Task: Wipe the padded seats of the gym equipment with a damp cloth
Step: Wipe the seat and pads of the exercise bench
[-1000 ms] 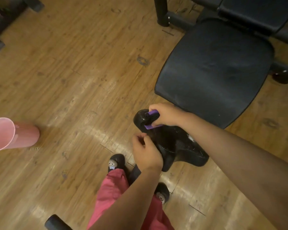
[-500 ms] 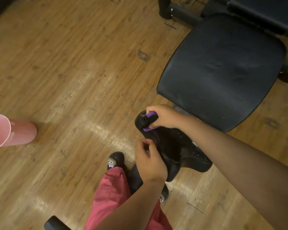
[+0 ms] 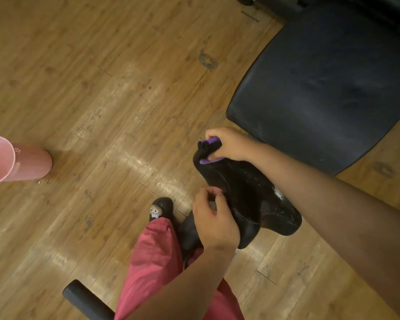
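The fingers (image 3: 215, 134) of the right hand (image 3: 231, 144) are clamped on a purple-and-dark cloth (image 3: 209, 145), bunched against the narrow nose of the small saddle (image 3: 247, 192); the left hand (image 3: 215, 220) has its fingers curled in on the saddle's near flank, thumb and forefinger meeting at the edge, and I'd say it is steadying the pad.

Over the last second very little has shifted; the cloth was at the nose then and is there now, the left hand has only settled a touch lower on the flank, and the head has tipped so the room slides past. To my eye that means the nose is being worked in short rubs, not long strokes; pale specks still show on the saddle's rear, so this pad is not finished.

Just beyond the right wrist sits the wide padded seat (image 3: 321, 84), dull and scuffed, with no cloth on it; I'd guess it still waits its turn.

Further out, a pink cup (image 3: 21, 161) stands on the wooden floor (image 3: 102, 77), well apart to the left; a red trouser leg (image 3: 155, 250) and a black shoe (image 3: 161, 207) are below the hands.
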The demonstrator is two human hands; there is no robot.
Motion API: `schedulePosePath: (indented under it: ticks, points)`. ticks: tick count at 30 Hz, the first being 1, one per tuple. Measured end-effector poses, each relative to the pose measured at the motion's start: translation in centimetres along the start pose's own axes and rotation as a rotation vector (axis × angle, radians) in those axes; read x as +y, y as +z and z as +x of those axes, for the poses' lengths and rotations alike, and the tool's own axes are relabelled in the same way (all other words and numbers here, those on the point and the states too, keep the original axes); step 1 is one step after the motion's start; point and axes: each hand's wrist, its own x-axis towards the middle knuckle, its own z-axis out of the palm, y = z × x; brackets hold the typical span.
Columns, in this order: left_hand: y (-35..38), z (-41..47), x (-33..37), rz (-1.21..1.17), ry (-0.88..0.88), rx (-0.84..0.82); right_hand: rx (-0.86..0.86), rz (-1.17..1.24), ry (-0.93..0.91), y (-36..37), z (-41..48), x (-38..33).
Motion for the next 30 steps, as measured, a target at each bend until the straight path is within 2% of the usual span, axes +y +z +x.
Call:
schedulePosePath:
  ticks: [5,13,18,23,26,30]
  points:
    - [0.0,0.3,-0.6,-0.021,-0.001,-0.033,0.078,0.079,0.074,0.4,3.7,1.0]
    - [0.0,0.2,-0.9,-0.058,-0.027,-0.054,-0.025,0.109,0.035,-0.3,2.6,2.1]
    - [0.0,0.3,-1.0,-0.058,-0.024,-0.067,0.111,0.138,0.124,0.8,4.8,3.4]
    - [0.0,0.3,-1.0,-0.062,-0.004,-0.060,0.050,0.159,0.204,0.2,5.0,4.7]
    - [0.0,0.2,-1.1,-0.072,0.002,-0.051,0.092,0.162,0.186,0.3,4.9,4.4]
    - [0.1,0.3,-1.0,-0.061,0.021,-0.050,0.049,0.252,0.112,0.5,4.7,3.7]
